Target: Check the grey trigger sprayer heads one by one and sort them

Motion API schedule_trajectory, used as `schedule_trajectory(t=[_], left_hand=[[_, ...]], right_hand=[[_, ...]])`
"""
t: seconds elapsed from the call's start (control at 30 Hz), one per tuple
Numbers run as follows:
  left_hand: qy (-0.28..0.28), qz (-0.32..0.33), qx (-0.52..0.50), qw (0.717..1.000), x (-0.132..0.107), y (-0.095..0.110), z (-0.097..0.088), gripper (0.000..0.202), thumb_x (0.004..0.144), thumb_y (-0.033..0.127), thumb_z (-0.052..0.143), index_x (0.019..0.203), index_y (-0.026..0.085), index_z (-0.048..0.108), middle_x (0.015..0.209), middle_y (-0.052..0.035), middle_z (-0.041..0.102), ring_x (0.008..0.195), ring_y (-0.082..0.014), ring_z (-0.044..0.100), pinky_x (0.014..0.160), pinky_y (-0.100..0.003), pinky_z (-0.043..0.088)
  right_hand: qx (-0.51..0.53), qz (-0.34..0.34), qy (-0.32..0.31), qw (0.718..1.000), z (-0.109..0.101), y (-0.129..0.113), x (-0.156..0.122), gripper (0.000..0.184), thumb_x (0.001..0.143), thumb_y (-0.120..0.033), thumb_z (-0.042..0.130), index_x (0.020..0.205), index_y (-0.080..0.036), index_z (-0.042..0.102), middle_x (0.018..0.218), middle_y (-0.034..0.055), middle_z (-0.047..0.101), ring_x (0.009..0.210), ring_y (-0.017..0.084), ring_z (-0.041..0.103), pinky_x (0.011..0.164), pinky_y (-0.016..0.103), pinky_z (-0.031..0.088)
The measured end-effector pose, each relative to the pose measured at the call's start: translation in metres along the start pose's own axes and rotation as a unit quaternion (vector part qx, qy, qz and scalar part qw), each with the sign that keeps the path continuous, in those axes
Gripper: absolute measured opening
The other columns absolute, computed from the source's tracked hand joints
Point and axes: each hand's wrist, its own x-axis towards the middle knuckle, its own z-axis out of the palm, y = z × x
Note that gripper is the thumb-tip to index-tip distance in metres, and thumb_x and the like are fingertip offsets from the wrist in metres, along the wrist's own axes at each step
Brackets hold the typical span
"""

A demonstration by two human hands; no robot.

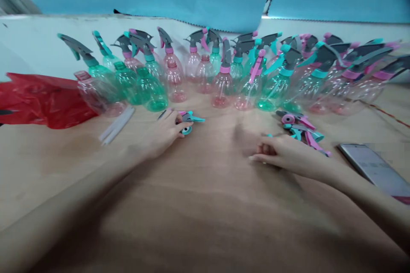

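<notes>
1. Left hand [168, 131]: fingers lowered over the small left-hand cluster of spray heads [194, 118], touching them; bent fingers and thumb suggest a pick-up grip, though whether it has closed on one cannot be told.
2. Right hand [280, 153]: low over the surface [205, 213], fingers curled in, little gap between them. A turquoise piece [269, 135] shows just beyond the knuckles; blur hides whether it is held.
3. Second pile of spray heads [301, 130]: pink, turquoise and grey, lying loose just beyond the right hand. One pile by each hand seems to suit short reaches.
4. Open bottles [153, 91]: green and pink, without heads, mostly at left; one pink among them stands near the row's centre. Bare necks look left accessible from the front.
5. Fitted bottles [222, 87]: heads on, grouped mainly centre and right along the back, probably so that the front stays free for handling.
6. White tubes [117, 126]: laid side by side at left, presumably to keep them together.
7. Red plastic bag [48, 100]: far left, beside the open bottles.
8. Phone [374, 168]: flat at right, apparently set aside from the parts.
</notes>
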Motion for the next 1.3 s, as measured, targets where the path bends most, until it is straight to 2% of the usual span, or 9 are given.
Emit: schedule_trajectory(t=[0.07,0.17,0.3,0.43,0.53,0.67,0.97,1.13,1.3], left_hand=[[-0.059,0.047,0.029,0.997,0.0,0.006,0.002,0.021,0.079,0.036,0.065,0.094,0.022,0.068,0.095,-0.0049,0.061,0.096,-0.0239,0.053,0.089,-0.042,0.042],[-0.097,0.086,0.058,0.99,-0.005,0.027,0.009,0.025,0.083,0.035,0.061,0.104,0.02,0.061,0.111,-0.0067,0.06,0.108,-0.0242,0.049,0.097,-0.043,0.034],[-0.039,0.038,0.029,0.998,-0.017,0.066,0.03,0.031,0.081,0.036,0.065,0.107,0.021,0.057,0.104,-0.0052,0.062,0.101,-0.0218,0.053,0.089,-0.038,0.037],[0.009,0.029,-0.014,0.999,-0.021,0.087,0.05,0.03,0.074,0.035,0.072,0.097,0.021,0.06,0.09,-0.0026,0.063,0.091,-0.021,0.055,0.08,-0.034,0.037],[0.031,0.029,-0.041,0.998,-0.018,0.09,0.056,0.032,0.072,0.038,0.073,0.097,0.021,0.062,0.087,-0.0027,0.065,0.087,-0.0208,0.053,0.077,-0.034,0.039],[0.049,0.029,-0.083,0.995,-0.016,0.088,0.055,0.028,0.075,0.034,0.071,0.097,0.019,0.063,0.086,-0.0043,0.066,0.081,-0.0193,0.053,0.074,-0.033,0.044],[0.055,0.013,-0.131,0.99,-0.018,0.087,0.054,0.029,0.074,0.025,0.073,0.101,0.019,0.064,0.086,-0.0045,0.065,0.082,-0.0191,0.055,0.073,-0.033,0.047],[0.065,0.018,-0.146,0.987,-0.019,0.085,0.054,0.029,0.076,0.021,0.07,0.104,0.02,0.064,0.089,-0.0049,0.066,0.082,-0.0188,0.056,0.075,-0.034,0.047],[0.035,0.043,-0.134,0.989,-0.019,0.084,0.054,0.031,0.076,0.028,0.07,0.106,0.02,0.064,0.092,-0.0057,0.068,0.082,-0.0191,0.055,0.075,-0.035,0.048]], right_hand=[[0.041,0.021,-0.023,0.999,-0.002,0.01,-0.013,0.025,0.083,-0.043,0.052,0.075,-0.019,0.057,0.067,0.0016,0.064,0.058,0.015,0.058,0.051,0.026,0.037],[0.093,0.054,-0.049,0.993,-0.007,0.022,-0.031,0.027,0.087,-0.044,0.048,0.078,-0.019,0.057,0.065,0.0012,0.065,0.058,0.015,0.059,0.054,0.027,0.041],[0.084,0.062,-0.088,0.991,-0.016,0.027,-0.037,0.029,0.087,-0.045,0.048,0.081,-0.019,0.058,0.064,0.0014,0.066,0.059,0.015,0.061,0.054,0.027,0.043],[0.114,0.007,0.035,0.993,-0.025,-0.003,-0.027,0.026,0.085,-0.045,0.052,0.086,-0.02,0.059,0.076,0.0024,0.067,0.064,0.014,0.061,0.054,0.026,0.044],[0.174,-0.08,0.083,0.978,-0.026,-0.037,-0.017,0.021,0.086,-0.04,0.054,0.095,-0.023,0.061,0.084,0.0003,0.069,0.066,0.012,0.059,0.059,0.024,0.045],[0.106,-0.114,0.109,0.982,-0.019,-0.06,-0.004,0.022,0.086,-0.029,0.053,0.105,-0.025,0.064,0.078,-0.0014,0.069,0.062,0.012,0.058,0.057,0.024,0.041],[-0.011,-0.08,0.082,0.993,-0.013,-0.065,0.0,0.022,0.089,-0.031,0.048,0.099,-0.027,0.067,0.062,-0.0029,0.065,0.048,0.012,0.05,0.048,0.025,0.03],[0.044,-0.074,0.051,0.995,-0.012,-0.068,0.0,0.025,0.09,-0.033,0.046,0.106,-0.028,0.065,0.072,-0.0019,0.069,0.053,0.013,0.057,0.05,0.025,0.037],[0.062,-0.097,0.069,0.991,-0.008,-0.061,0.004,0.024,0.091,-0.028,0.045,0.101,-0.025,0.067,0.08,0.0013,0.072,0.065,0.017,0.065,0.058,0.027,0.044]])
